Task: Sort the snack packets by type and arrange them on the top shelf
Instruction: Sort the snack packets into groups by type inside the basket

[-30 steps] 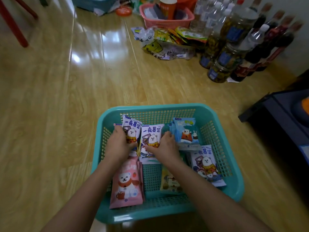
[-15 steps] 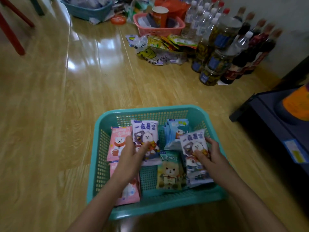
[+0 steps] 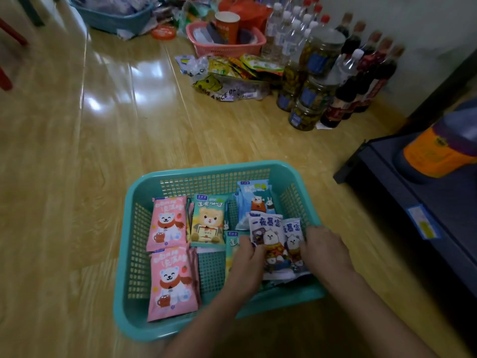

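A teal plastic basket (image 3: 144, 210) on the wooden floor holds snack packets in groups. Two pink bear packets (image 3: 167, 223) lie along its left side. A green-yellow bear packet (image 3: 207, 219) sits in the middle and a light blue packet (image 3: 254, 200) leans at the back right. My left hand (image 3: 247, 267) and my right hand (image 3: 326, 250) grip a small stack of white-purple packets (image 3: 269, 237) from both sides at the basket's front right. Another green packet is partly hidden under my left hand.
A dark shelf unit (image 3: 413, 202) with an orange-purple container (image 3: 438, 151) stands at the right. Bottles and jars (image 3: 320, 73) crowd the back wall. Loose snack bags (image 3: 227, 76), a pink basket (image 3: 227, 45) and a blue basket (image 3: 113, 16) lie farther back.
My left hand carried a white-purple packet rightward and joined it to the one in my right hand. The pink and green packets now lie uncovered in the basket.
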The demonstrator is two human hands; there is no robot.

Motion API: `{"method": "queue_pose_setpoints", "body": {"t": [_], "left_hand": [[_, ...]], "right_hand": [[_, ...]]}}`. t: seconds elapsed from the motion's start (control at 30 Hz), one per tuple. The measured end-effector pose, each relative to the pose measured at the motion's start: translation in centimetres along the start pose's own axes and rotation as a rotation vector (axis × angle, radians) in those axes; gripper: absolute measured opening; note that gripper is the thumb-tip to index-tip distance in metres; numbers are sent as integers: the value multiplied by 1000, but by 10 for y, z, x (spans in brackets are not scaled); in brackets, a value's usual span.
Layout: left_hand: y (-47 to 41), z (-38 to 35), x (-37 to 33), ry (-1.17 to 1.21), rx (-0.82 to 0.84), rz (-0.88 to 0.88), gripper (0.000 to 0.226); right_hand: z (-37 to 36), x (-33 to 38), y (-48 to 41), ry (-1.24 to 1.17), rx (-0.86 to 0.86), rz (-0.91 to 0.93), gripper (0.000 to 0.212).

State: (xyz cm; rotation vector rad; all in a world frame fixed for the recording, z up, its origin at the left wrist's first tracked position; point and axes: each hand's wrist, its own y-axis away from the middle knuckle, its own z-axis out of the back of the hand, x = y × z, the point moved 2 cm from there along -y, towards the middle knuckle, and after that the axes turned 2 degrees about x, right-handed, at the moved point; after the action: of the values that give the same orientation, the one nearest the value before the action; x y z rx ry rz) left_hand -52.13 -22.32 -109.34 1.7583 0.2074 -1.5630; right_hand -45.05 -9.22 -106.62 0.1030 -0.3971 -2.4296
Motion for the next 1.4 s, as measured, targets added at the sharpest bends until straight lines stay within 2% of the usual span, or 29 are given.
{"method": "queue_pose_setpoints", "body": {"t": [0.13,0.2,0.3,0.4,0.5,0.6,0.7,0.77,0.8,0.87,0.93,1.0,1.07,1.2,1.3,1.4], "left_hand": [[-9,-24,-1,-17,105,73,25],[-12,-38,-1,-93,121,86,20],[-16,-47,1,-398,11,26,15],[-22,-45,2,-849,-8,-66,27],[-21,-29,-8,-989,-18,-113,39],[-11,10,-19,-916,-182,-200,40],[-10,70,-16,-783,-453,-215,24],[-12,107,-9,-796,-588,-185,15],[-14,121,-4,-831,-604,-140,13],[-18,138,6,-909,-548,6,23],[-23,145,15,-941,-469,119,40],[-28,150,22,-958,-427,157,49],[-32,153,24,-973,-416,166,54],[-38,159,18,-886,-423,201,50],[-43,164,14,-823,-416,258,57],[-45,166,8,-802,-433,273,51]], "right_hand": [[24,-17,-8,-113,-96,-2,25],[36,-19,-12,-160,-114,28,26],[47,-11,-16,-204,-126,83,25],[52,4,-18,-225,-166,143,24],[51,22,-18,-261,-167,206,24],[41,48,-20,-271,-148,304,26],[22,80,-20,-327,-44,390,27],[8,102,-19,-299,66,410,30],[1,112,-19,-262,103,410,33],[-13,128,-20,-210,155,374,42],[-24,142,-22,-235,212,306,62],[-33,153,-23,-264,232,240,78],[-39,160,-23,-260,217,202,85],[-46,166,-20,-292,167,173,89],[-49,166,-24,-412,198,109,91],[-46,163,-33,-435,234,82,76]]}}
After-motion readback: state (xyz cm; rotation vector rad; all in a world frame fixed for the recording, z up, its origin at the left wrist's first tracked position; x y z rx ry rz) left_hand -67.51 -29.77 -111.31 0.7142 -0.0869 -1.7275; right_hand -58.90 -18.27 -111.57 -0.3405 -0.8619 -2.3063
